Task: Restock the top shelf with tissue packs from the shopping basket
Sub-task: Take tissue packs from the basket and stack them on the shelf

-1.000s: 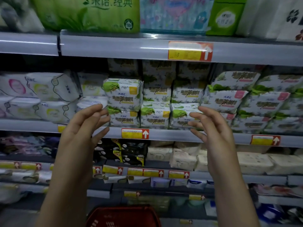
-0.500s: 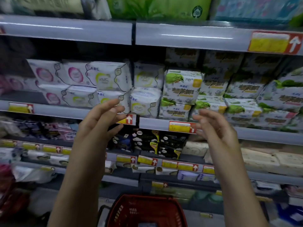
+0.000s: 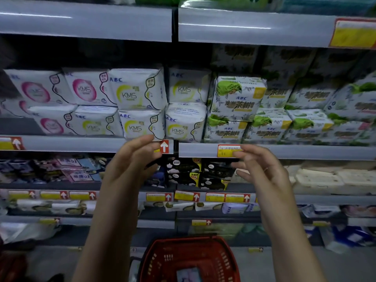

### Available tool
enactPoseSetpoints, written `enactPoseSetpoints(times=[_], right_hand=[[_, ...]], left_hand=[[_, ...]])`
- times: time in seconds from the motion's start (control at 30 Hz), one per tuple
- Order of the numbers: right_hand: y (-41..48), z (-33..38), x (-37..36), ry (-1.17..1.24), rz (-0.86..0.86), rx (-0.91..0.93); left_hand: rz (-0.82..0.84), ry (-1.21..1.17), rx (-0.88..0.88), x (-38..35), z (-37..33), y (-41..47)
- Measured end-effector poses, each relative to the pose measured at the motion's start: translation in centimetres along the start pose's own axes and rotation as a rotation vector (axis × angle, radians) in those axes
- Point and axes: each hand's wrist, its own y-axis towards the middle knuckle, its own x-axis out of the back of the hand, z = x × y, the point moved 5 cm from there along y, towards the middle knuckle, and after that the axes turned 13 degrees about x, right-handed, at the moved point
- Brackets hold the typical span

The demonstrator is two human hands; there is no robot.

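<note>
Hovering empty before middle shelf (image 3: pixel 71 143) front edge: left hand (image 3: pixel 130 159), right hand (image 3: pixel 258 167), fingers loosely spread, gripping nothing. Tissue pack (image 3: pixel 188 274), blurred, in shopping basket (image 3: pixel 183 240) below; top shelf (image 3: pixel 85 23) overhead. Judged: hands free for next pickup.

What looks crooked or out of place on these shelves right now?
One yellow price label just below the black packs sits slightly tilted, unlike its level neighbours. Nothing looks spilled or damaged.

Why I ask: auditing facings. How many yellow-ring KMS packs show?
5 yellow-ring KMS packs: two stacked on top, three below; others may hide behind.
</note>
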Motion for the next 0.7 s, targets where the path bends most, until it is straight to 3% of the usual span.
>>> enactPoseSetpoints(times=[0.37, 0.53, 0.7], right_hand=[[0.5, -6.3, 1.0, 0.010, -0.011, -0.119], [-0.5, -11.8, 1.7, -0.025, -0.051, -0.201], [-2.1, -18.5, 1.3, -0.146, 0.016, -0.233]], left_hand=[[-0.022, 0.019, 0.134, -0.7, 5.0, 2.9], [-0.051, 0.041, 0.257, -0.9, 9.6, 4.0], [-0.052, 0.076, 0.340, -1.3, 15.1, 5.4]])
